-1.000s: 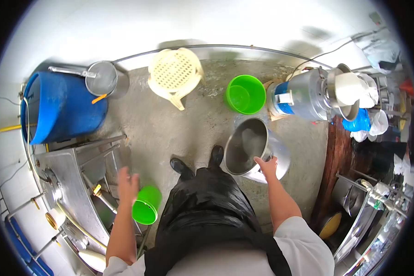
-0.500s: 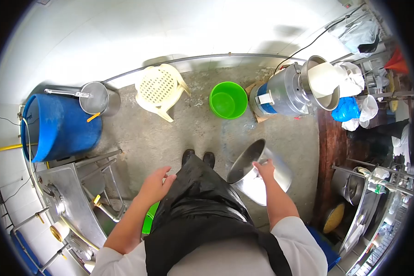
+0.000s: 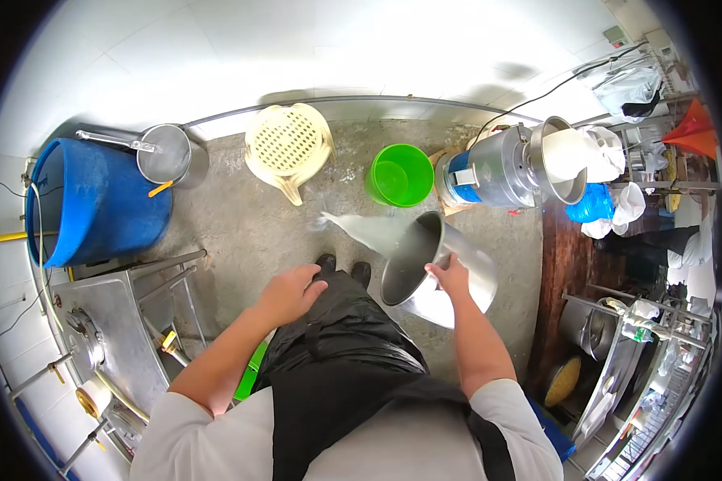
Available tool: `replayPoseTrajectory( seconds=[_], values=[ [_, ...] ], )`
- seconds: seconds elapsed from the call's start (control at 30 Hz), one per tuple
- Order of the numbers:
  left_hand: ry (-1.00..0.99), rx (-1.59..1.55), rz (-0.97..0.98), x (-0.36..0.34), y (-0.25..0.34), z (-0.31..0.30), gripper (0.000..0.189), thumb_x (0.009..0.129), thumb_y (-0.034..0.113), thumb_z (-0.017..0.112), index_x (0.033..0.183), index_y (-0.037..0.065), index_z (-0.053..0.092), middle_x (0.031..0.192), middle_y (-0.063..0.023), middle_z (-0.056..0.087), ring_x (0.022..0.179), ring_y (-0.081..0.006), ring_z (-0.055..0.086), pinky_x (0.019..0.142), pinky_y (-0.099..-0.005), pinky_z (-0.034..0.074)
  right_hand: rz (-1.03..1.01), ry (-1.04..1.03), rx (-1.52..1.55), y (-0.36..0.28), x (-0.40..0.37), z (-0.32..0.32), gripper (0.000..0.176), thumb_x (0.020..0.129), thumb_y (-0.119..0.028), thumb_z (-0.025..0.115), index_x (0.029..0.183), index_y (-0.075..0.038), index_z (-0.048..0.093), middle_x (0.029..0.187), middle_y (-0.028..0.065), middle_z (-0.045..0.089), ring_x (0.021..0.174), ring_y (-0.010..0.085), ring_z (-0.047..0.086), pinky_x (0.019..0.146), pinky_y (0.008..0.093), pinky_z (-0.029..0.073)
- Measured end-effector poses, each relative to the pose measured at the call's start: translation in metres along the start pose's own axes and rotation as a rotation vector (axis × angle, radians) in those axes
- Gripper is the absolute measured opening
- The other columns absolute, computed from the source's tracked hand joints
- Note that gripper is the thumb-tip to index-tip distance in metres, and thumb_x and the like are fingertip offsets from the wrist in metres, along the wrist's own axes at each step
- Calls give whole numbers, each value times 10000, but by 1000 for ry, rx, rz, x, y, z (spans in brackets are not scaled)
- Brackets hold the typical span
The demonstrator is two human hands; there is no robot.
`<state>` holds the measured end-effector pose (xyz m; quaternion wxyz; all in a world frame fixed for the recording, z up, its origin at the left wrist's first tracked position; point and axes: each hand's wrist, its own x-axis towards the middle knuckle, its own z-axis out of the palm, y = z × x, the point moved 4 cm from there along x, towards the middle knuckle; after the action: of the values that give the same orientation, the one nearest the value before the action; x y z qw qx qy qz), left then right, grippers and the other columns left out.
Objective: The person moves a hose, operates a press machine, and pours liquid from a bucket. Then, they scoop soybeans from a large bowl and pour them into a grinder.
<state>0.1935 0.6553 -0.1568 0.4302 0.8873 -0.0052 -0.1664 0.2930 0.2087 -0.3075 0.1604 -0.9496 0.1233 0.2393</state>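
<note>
Metal pot (image 3: 480, 276), right of centre: tipped, mouth leftward; right hand (image 3: 449, 275) gripping near rim. Left hand (image 3: 290, 293): apart, empty, fingers loosely bent.

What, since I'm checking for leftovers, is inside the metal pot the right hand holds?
Pale liquid spills from the metal pot; some dark inner wall shows. The bottom can't be made out behind the liquid.
</note>
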Motion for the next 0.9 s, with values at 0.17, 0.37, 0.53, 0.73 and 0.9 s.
replayPoseTrajectory(
  seconds=[0.17,0.37,0.53,0.73,0.9],
  values=[
    [61,28,24,15,-5,-17,412,987,330,654,1198,-23,681,1162,-236,708,1073,-424,673,927,-471,539,236,-3,210,28,-42,-78,1181,696,-670,840,1525,67,434,1412,311,593,1330,402,583,1091,434,464],
    [30,78,88,47,39,-11,414,982,323,658,1201,-28,679,1157,-245,708,1074,-430,670,931,-475,536,540,366,428,214,-84,-61,1026,719,-559,881,1477,33,521,1228,219,712,1110,312,695,784,423,600],
    [-7,167,186,87,106,34,402,986,311,661,1197,-31,676,1131,-242,711,1009,-406,684,896,-463,545,842,213,708,360,-164,-21,722,748,-507,801,1131,101,731,962,235,756,837,299,735,777,441,574],
    [-136,248,440,141,215,139,361,977,263,683,1194,-25,672,1157,-237,699,1051,-406,662,936,-465,526,1153,221,1005,415,-237,28,464,765,-283,707,1024,101,678,704,188,707,595,302,683,530,491,505],
    [-230,233,669,181,306,215,363,948,231,712,1199,-29,668,1216,-239,677,1150,-423,615,1000,-479,494,1319,342,1298,439,-276,45,432,776,-219,676,1036,124,651,827,213,713,530,333,675,554,533,533]
  ],
)
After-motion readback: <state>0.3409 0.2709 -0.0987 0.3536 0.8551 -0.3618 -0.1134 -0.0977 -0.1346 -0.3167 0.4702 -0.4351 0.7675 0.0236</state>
